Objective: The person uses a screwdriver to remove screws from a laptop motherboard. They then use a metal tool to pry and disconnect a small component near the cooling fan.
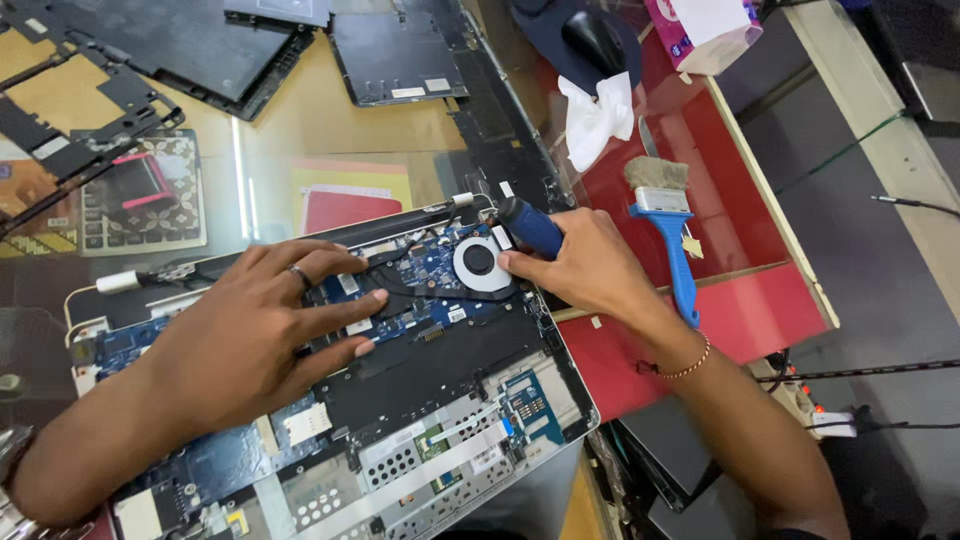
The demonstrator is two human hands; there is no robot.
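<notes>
A glass-topped work table fills most of the view, with coloured papers showing under the glass. On it lies the largest working piece, an opened grey laptop base with its bottom cover off, exposing a blue circuit board, a black battery bay and silver metal shielding toward the near edge. Above it, at the far side of the table, lie several black plastic laptop covers and frames. To the right is a red surface edged in pale wood.

The left hand lies flat on the blue circuit board with fingers spread and pressing down, a ring on one finger; it grasps nothing. The right hand is clenched around a screwdriver with a dark blue handle, its fingertips touching the rim of the round white cooling fan set in the upper right corner of the laptop base. The tip of the screwdriver is hidden behind the hand. A thin beaded bracelet circles the right wrist.

Just beside the right hand, on the red surface, lies a blue-handled paintbrush with grey bristles. Farther away sits a crumpled white tissue, and beyond it a pink and white tissue box.
</notes>
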